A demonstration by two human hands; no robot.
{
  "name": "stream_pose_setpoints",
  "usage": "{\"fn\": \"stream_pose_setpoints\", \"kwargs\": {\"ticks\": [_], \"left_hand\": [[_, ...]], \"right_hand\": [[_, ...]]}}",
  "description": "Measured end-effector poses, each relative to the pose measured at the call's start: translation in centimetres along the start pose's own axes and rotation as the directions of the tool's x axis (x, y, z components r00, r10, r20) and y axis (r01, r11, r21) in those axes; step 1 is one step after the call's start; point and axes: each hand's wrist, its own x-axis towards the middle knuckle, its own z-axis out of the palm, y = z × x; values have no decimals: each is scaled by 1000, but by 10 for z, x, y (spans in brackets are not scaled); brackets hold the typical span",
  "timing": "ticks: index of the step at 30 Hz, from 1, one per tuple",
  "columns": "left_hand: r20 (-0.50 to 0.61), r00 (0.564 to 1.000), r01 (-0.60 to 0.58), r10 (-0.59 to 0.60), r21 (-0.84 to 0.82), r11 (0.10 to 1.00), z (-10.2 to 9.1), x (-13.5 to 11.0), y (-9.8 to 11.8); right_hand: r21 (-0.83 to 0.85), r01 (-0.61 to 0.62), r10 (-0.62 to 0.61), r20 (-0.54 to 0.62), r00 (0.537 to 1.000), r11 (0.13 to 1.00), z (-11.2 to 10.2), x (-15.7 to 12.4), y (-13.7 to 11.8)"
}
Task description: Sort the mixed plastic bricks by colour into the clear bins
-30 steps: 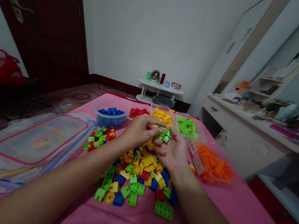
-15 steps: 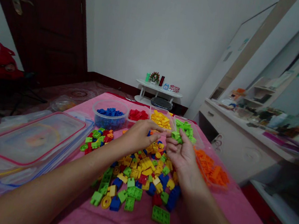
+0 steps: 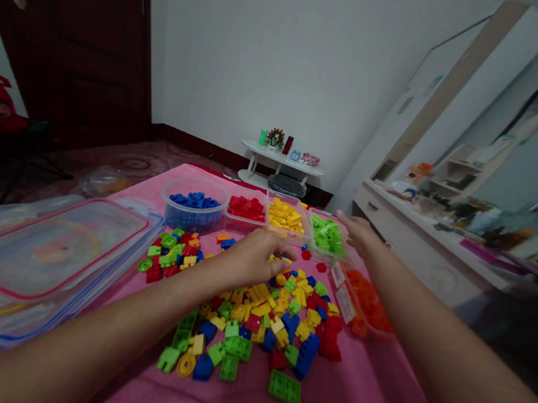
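From my remote seat I see a loose pile of plastic blocks (image 3: 262, 311) on a pink-covered counter (image 3: 362, 399). My left hand (image 3: 259, 253) hangs over the pile's far edge, thumb and fingers parted. My right hand (image 3: 355, 231) is beyond the pile, to its right, by a clear tub (image 3: 326, 254) of green blocks (image 3: 327, 234); blur leaves its grasp unclear. I judge the blocks light, stiff, slightly slick and sturdy, best pinched by opposite sides.
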Motion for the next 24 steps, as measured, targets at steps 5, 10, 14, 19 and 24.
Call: {"fn": "stream_pose_setpoints", "kwargs": {"ticks": [5,10,14,19,24], "left_hand": [[401,891,-177,213,-124,976,13,-15,29],[562,774,-404,293,81,911,27,-30,56],[587,767,-472,258,244,847,42,-41,65],[557,790,-467,257,276,840,43,-43,69],[418,893,-218,168,73,973,7,-24,56]], "right_hand": [[-647,356,-172,330,928,674,10,-48,-12],[-839,499,54,520,852,215,17,-112,-14],[-803,570,69,587,806,174,17,-131,-6],[-798,555,20,575,818,236,15,-126,-18],[-689,600,-28,647,762,407,29,-125,-26]]}}
